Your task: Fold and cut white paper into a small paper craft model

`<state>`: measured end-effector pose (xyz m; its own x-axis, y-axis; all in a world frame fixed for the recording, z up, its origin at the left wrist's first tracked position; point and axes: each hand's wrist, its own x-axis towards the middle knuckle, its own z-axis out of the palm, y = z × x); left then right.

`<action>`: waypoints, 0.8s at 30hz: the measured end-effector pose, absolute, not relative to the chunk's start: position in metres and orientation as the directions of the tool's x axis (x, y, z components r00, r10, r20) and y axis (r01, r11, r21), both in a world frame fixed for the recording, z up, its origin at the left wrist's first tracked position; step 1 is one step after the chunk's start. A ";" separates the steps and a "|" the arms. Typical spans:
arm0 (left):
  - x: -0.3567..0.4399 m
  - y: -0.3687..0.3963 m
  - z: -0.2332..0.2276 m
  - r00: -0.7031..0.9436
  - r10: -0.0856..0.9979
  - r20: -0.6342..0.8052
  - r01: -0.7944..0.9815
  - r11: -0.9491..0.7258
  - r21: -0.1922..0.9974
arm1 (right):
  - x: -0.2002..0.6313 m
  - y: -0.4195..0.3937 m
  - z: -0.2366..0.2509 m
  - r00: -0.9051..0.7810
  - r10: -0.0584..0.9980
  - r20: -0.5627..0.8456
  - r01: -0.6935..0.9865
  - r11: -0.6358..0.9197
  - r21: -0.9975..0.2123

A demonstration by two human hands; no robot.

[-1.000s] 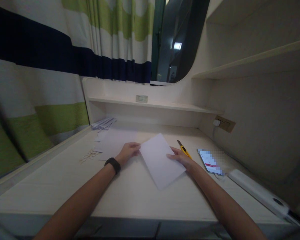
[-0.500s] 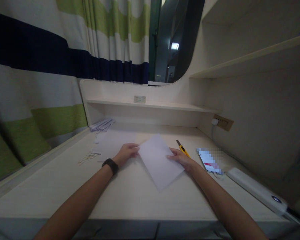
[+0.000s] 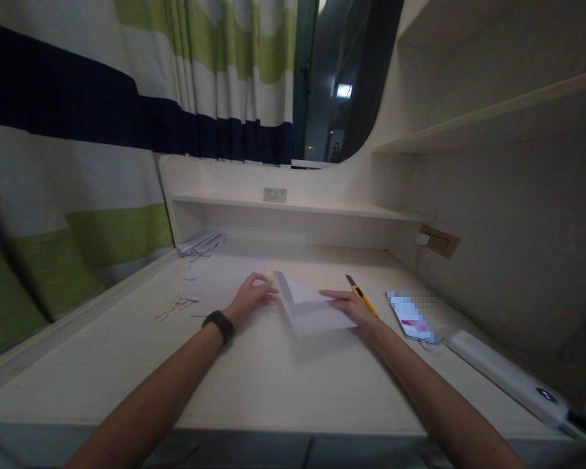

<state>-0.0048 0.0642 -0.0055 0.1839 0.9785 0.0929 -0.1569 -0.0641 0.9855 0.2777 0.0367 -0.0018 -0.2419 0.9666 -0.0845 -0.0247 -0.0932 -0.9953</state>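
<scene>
The left hand (image 3: pixel 248 298) is pinching the left corner of a white sheet of paper (image 3: pixel 312 309) with fingers closed on it. The right hand (image 3: pixel 354 307) is pressing flat on the paper's right side, fingers spread out, not gripping. The paper is lying in the middle of the pale desk (image 3: pixel 254 378), and its far part is lifting up in a fold. A yellow box cutter (image 3: pixel 360 293) is lying just beside the right hand. A phone (image 3: pixel 411 316) is sitting farther right, near a long white power bank (image 3: pixel 505 374). More paper sheets (image 3: pixel 219 277) are resting behind the left hand. A black wristband (image 3: pixel 219 324) is sitting on the left wrist.
</scene>
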 end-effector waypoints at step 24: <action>0.016 0.058 -0.010 0.022 0.952 0.304 0.098 -0.305 0.947 | 0.246 0.029 -0.010 -0.328 0.936 0.129 -0.172 0.075 -0.982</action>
<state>0.0164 0.0582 -0.0097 0.0216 0.9524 0.3042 0.0976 -0.3048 0.9474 0.2457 0.0287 -0.0096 -0.3278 0.9359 0.1291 -0.1723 0.0751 -0.9822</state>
